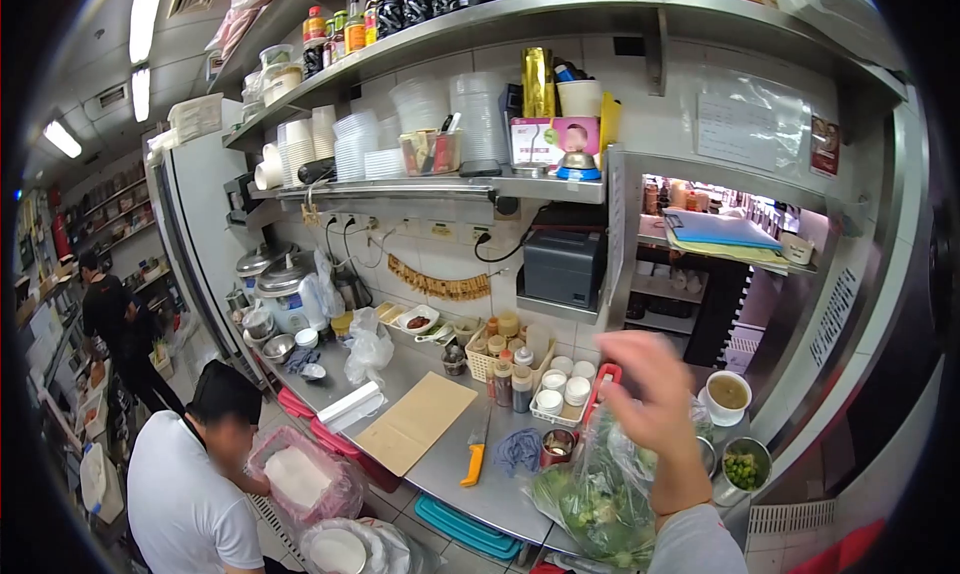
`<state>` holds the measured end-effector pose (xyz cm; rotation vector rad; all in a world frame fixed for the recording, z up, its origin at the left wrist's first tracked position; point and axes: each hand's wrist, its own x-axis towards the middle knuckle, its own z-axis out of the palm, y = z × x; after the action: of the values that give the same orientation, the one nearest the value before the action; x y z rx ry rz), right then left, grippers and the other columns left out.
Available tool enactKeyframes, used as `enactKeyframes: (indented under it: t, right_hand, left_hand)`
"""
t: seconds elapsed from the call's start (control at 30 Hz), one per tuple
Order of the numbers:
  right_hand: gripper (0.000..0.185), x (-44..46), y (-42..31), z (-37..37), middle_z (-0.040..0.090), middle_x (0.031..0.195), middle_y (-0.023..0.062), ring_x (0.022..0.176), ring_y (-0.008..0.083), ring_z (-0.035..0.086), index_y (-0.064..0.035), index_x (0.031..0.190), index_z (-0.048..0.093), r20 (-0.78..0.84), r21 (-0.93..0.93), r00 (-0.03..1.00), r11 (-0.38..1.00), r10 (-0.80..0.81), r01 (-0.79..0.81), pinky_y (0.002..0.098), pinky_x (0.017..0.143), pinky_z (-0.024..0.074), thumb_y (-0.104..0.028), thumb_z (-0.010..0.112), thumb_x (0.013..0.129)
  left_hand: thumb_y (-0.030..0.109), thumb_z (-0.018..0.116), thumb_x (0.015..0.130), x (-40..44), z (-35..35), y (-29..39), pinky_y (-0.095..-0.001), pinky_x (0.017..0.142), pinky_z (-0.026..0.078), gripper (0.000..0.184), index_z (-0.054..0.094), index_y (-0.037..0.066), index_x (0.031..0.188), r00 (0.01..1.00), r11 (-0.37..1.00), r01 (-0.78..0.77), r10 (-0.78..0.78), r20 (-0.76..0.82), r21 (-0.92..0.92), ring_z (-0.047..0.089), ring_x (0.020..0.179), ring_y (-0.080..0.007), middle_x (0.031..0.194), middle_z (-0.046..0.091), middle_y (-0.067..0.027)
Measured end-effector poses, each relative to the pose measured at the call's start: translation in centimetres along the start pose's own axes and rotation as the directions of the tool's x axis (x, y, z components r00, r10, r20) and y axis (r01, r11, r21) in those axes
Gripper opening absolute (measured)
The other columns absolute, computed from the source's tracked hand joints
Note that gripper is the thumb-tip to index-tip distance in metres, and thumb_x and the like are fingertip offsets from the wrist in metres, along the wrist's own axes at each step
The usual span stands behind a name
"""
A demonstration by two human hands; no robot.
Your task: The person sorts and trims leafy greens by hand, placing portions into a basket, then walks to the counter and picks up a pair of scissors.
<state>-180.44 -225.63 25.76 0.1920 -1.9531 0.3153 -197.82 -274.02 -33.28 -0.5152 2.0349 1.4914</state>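
My one visible hand (650, 399), on an arm rising from the bottom right in a grey sleeve, is raised over a clear plastic bag of leafy greens (600, 499). Its fingers are bent and blurred, with no object seen in them; it looks like my right hand. My left hand does not show. Left of the bag lie a crumpled blue cloth (517, 451) and a knife with a yellow handle (473, 465). A brown board (417, 423) rests flat on the steel counter. A bowl of soup (727, 393) and a metal pot of chopped greens (742, 468) stand right of the hand.
Sauce bottles (512, 374) and white cups (563, 389) stand in baskets by the wall. A printer (563, 264) sits beneath the steel shelf (430, 186). One person (190, 484) bends over a pink-lined bin (305, 474) at lower left; another person (110, 319) stands farther back.
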Motion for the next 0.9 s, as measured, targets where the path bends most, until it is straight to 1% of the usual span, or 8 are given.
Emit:
enactKeyframes:
  t: [0.07,0.13,0.17,0.23,0.6,0.7,0.77,0.9]
  right_hand:
    - [0.038,-0.8,-5.1,-4.6,0.056,0.097,0.0127,0.082,0.0278,0.055,-0.0008,0.103,0.058,-0.343,0.030,0.938,0.997,-0.052,0.066,0.0356,0.068,0.0449,-0.025,0.065,0.074]
    - [0.054,0.0,-7.7,-7.9,0.049,0.087,0.0100,0.071,0.0236,0.050,0.0002,0.107,0.053,-0.508,0.006,0.804,0.932,-0.309,0.362,0.0313,0.058,0.0438,-0.048,0.044,0.086]
    - [0.070,-0.3,-9.5,-9.2,0.038,0.106,0.0125,0.091,0.0212,0.038,0.0053,0.111,0.049,-0.497,0.270,0.804,0.822,-0.327,0.502,0.0315,0.067,0.0377,-0.057,0.049,0.080]
    - [0.081,-1.2,-12.1,-12.1,0.031,0.131,0.0062,0.112,0.0243,0.033,-0.0235,0.142,0.007,-0.316,0.344,0.840,0.772,-0.441,0.535,0.0514,0.082,0.0353,-0.050,0.055,0.081]
    - [0.074,-1.7,-19.9,-12.4,0.035,0.124,0.0056,0.104,0.0252,0.035,-0.0224,0.141,0.016,-0.116,0.371,0.889,0.811,-0.443,0.452,0.0459,0.077,0.0372,-0.051,0.051,0.083]
    - [0.069,-1.0,-20.9,-12.3,0.036,0.122,0.0060,0.102,0.0254,0.035,-0.0212,0.140,0.023,-0.172,0.382,0.899,0.813,-0.404,0.438,0.0449,0.074,0.0378,-0.051,0.049,0.084]
    - [0.054,-0.4,-20.4,-12.1,0.032,0.109,0.0099,0.094,0.0182,0.033,0.0002,0.112,0.050,-0.355,0.299,0.793,0.743,-0.496,0.599,0.0314,0.066,0.0374,-0.041,0.061,0.078]
    - [0.036,-2.6,-18.7,-13.8,0.030,0.109,0.0085,0.092,0.0160,0.031,-0.0054,0.105,0.056,-0.466,0.250,0.757,0.753,-0.457,0.608,0.0313,0.065,0.0374,-0.026,0.065,0.076]
  left_hand:
    - [0.037,0.052,0.086,0.3,0.5,1.2,-0.0389,0.057,0.052,0.046,0.047,0.007,0.120,0.999,0.999,-0.029,0.028,0.022,0.024,0.061,0.076,-0.0272,0.106,0.056,-0.0142]
    - [0.037,0.052,0.086,0.7,1.0,2.4,-0.0390,0.057,0.052,0.045,0.047,0.007,0.119,0.998,0.998,-0.052,0.050,0.044,0.047,0.061,0.076,-0.0274,0.106,0.057,-0.0143]
    - [0.037,0.052,0.086,0.8,1.2,2.8,-0.0390,0.057,0.052,0.045,0.047,0.007,0.119,0.997,0.996,-0.062,0.058,0.058,0.059,0.061,0.076,-0.0274,0.106,0.057,-0.0143]
    - [0.037,0.053,0.086,1.1,1.4,3.7,-0.0390,0.057,0.052,0.045,0.047,0.006,0.119,0.994,0.993,-0.081,0.075,0.081,0.080,0.061,0.076,-0.0275,0.105,0.057,-0.0143]
    - [0.036,0.053,0.086,2.4,0.8,5.6,-0.0393,0.056,0.051,0.044,0.048,0.005,0.117,0.979,0.974,-0.146,0.118,0.164,0.170,0.062,0.077,-0.0282,0.104,0.058,-0.0147]
    - [0.035,0.054,0.086,2.2,0.5,5.7,-0.0394,0.056,0.051,0.044,0.048,0.004,0.116,0.978,0.969,-0.153,0.121,0.170,0.194,0.062,0.077,-0.0283,0.104,0.058,-0.0148]
    - [0.035,0.054,0.086,1.8,-0.2,5.3,-0.0394,0.056,0.051,0.044,0.048,0.004,0.116,0.980,0.963,-0.154,0.119,0.162,0.222,0.062,0.077,-0.0285,0.104,0.058,-0.0148]
    - [0.035,0.054,0.086,0.8,-0.4,5.4,-0.0395,0.055,0.051,0.043,0.048,0.004,0.115,0.981,0.951,-0.160,0.125,0.145,0.264,0.062,0.078,-0.0287,0.103,0.058,-0.0149]
